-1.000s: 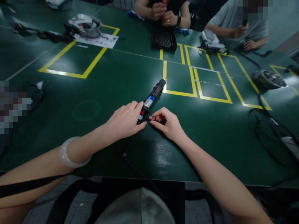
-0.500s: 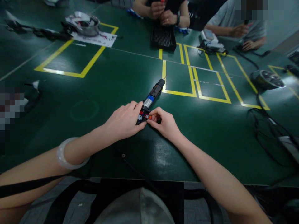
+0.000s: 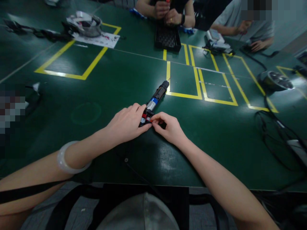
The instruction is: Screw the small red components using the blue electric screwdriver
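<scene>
A black cylindrical device (image 3: 155,97) with a blue and silver band lies on the green table (image 3: 107,95), pointing away to the upper right. My left hand (image 3: 127,123) is closed around its near end, where small red and white parts show. My right hand (image 3: 168,127) pinches a small orange-red piece against that same end; most of the piece is hidden by my fingers. A white bangle (image 3: 66,158) sits on my left wrist.
Yellow tape rectangles (image 3: 203,80) mark the table. Two other people sit at the far side, one behind a black tray (image 3: 168,40). A round metal part on paper (image 3: 85,25) lies far left, a fan-like disc (image 3: 274,81) and black cables (image 3: 275,134) at right.
My right hand has moved slightly left and closed in on the device's near end, so the orange piece is now mostly covered. The left hand has stayed put.
</scene>
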Action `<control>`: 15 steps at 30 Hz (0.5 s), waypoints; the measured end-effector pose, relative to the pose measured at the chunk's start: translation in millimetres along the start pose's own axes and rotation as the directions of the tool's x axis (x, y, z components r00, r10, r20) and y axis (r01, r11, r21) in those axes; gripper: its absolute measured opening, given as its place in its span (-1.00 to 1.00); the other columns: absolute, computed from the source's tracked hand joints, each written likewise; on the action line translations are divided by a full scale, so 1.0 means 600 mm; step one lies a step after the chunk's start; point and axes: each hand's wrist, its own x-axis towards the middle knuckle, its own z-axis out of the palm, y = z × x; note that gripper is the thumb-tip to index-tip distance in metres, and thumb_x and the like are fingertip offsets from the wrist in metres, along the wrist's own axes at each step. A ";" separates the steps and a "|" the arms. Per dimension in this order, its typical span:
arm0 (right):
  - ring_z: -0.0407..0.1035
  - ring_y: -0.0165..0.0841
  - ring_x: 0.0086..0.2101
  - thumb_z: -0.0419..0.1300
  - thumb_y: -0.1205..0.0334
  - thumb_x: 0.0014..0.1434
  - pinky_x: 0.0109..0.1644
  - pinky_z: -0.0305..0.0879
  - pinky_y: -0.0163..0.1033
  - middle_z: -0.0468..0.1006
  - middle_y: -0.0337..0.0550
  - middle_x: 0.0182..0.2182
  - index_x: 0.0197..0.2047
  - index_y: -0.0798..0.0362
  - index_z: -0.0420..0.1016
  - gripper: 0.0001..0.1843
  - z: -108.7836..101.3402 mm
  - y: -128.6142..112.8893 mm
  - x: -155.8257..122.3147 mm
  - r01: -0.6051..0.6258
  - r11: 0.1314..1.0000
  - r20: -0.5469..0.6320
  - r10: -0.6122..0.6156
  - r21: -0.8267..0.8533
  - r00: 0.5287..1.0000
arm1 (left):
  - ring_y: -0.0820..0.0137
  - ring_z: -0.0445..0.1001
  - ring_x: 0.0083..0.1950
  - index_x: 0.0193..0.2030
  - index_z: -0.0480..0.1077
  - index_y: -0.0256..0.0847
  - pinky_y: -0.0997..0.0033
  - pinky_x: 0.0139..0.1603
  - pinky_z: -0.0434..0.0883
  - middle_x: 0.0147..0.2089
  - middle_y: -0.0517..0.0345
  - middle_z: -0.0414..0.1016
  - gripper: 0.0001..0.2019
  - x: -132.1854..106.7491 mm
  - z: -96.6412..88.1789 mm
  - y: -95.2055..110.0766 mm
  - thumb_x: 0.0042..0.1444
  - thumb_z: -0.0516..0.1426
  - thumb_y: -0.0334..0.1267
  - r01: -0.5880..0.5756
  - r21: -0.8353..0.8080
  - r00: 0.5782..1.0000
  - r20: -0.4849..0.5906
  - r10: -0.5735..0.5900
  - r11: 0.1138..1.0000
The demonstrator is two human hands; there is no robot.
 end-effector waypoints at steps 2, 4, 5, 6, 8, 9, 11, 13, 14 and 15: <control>0.48 -0.38 -0.31 0.15 0.37 0.19 -0.16 0.41 -0.24 0.58 -0.19 -0.30 -0.22 0.03 0.48 -0.89 0.000 -0.001 -0.001 0.010 1.000 0.002 -0.010 -0.004 1.000 | 0.05 0.52 -0.02 0.23 0.29 -0.28 0.16 -0.07 0.44 0.08 -0.17 0.41 -0.44 0.004 0.000 0.000 0.30 0.01 0.12 0.023 -0.016 1.000 0.003 -0.023 1.000; 0.47 -0.38 -0.30 0.15 0.37 0.19 -0.15 0.41 -0.24 0.58 -0.18 -0.29 -0.20 0.04 0.48 -0.88 -0.001 -0.001 -0.001 0.026 1.000 0.008 -0.026 -0.001 1.000 | 0.06 0.51 -0.01 0.22 0.31 -0.27 0.18 -0.08 0.44 0.07 -0.15 0.40 -0.43 0.008 0.001 -0.001 0.28 0.02 0.15 0.055 -0.037 0.998 0.009 -0.054 0.998; 0.47 -0.37 -0.29 0.15 0.37 0.19 -0.13 0.41 -0.23 0.58 -0.17 -0.28 -0.19 0.04 0.48 -0.87 -0.001 -0.002 -0.002 0.032 0.999 0.012 -0.032 -0.001 0.999 | 0.06 0.51 0.00 0.22 0.31 -0.26 0.19 -0.09 0.44 0.07 -0.14 0.40 -0.42 0.010 0.001 -0.002 0.28 0.02 0.16 0.069 -0.048 0.998 0.013 -0.068 0.996; 0.47 -0.36 -0.27 0.14 0.38 0.19 -0.11 0.41 -0.22 0.57 -0.16 -0.27 -0.17 0.04 0.47 -0.85 -0.001 -0.002 -0.003 0.036 0.999 0.015 -0.036 -0.001 0.999 | 0.06 0.51 0.00 0.23 0.31 -0.25 0.20 -0.10 0.44 0.06 -0.14 0.39 -0.41 0.013 0.001 -0.003 0.27 0.03 0.17 0.079 -0.059 0.997 0.016 -0.078 0.995; 0.46 -0.34 -0.23 0.15 0.41 0.17 -0.07 0.41 -0.20 0.56 -0.15 -0.24 -0.14 0.03 0.46 -0.80 -0.002 -0.002 -0.004 0.035 0.999 0.030 -0.034 -0.008 0.999 | 0.06 0.50 0.01 0.24 0.31 -0.24 0.21 -0.13 0.45 0.05 -0.13 0.39 -0.39 0.016 0.002 -0.006 0.26 0.02 0.19 0.086 -0.073 0.996 0.020 -0.085 0.994; 0.45 -0.33 -0.20 0.15 0.42 0.16 -0.05 0.40 -0.19 0.55 -0.14 -0.21 -0.12 0.03 0.46 -0.78 -0.003 -0.003 -0.005 0.032 0.999 0.042 -0.031 -0.014 0.999 | 0.07 0.50 0.00 0.24 0.32 -0.23 0.22 -0.14 0.45 0.04 -0.12 0.39 -0.39 0.018 0.002 -0.008 0.25 0.02 0.19 0.086 -0.076 0.996 0.021 -0.085 0.993; 0.44 -0.32 -0.18 0.15 0.42 0.15 -0.02 0.39 -0.17 0.54 -0.12 -0.17 -0.09 0.01 0.44 -0.75 -0.006 -0.005 -0.006 0.032 0.999 0.066 -0.031 -0.019 0.997 | 0.06 0.51 0.00 0.21 0.33 -0.23 0.22 -0.17 0.46 0.03 -0.12 0.40 -0.41 0.020 0.002 -0.013 0.23 0.04 0.18 0.090 -0.076 0.996 0.022 -0.089 0.993; 0.43 -0.32 -0.18 0.15 0.42 0.16 -0.02 0.38 -0.17 0.52 -0.12 -0.16 -0.08 0.01 0.43 -0.74 -0.009 -0.006 -0.008 0.034 0.999 0.079 -0.032 -0.022 0.996 | 0.06 0.51 0.00 0.18 0.35 -0.24 0.21 -0.17 0.47 0.05 -0.13 0.41 -0.43 0.020 0.002 -0.018 0.21 0.07 0.16 0.095 -0.083 0.995 0.016 -0.094 0.992; 0.42 -0.32 -0.19 0.15 0.42 0.17 -0.03 0.38 -0.17 0.51 -0.13 -0.17 -0.08 0.01 0.43 -0.76 -0.010 -0.007 -0.009 0.034 0.999 0.081 -0.032 -0.023 0.996 | 0.06 0.51 0.01 0.17 0.35 -0.24 0.20 -0.16 0.47 0.06 -0.13 0.41 -0.43 0.020 0.003 -0.021 0.19 0.08 0.15 0.097 -0.091 0.995 0.010 -0.097 0.991; 0.42 -0.33 -0.19 0.15 0.41 0.18 -0.04 0.38 -0.18 0.51 -0.14 -0.19 -0.09 0.01 0.43 -0.77 -0.012 -0.007 -0.010 0.031 0.999 0.081 -0.029 -0.024 0.996 | 0.06 0.51 0.02 0.16 0.34 -0.24 0.20 -0.14 0.47 0.08 -0.13 0.42 -0.44 0.020 0.003 -0.023 0.18 0.10 0.14 0.098 -0.101 0.995 0.002 -0.098 0.990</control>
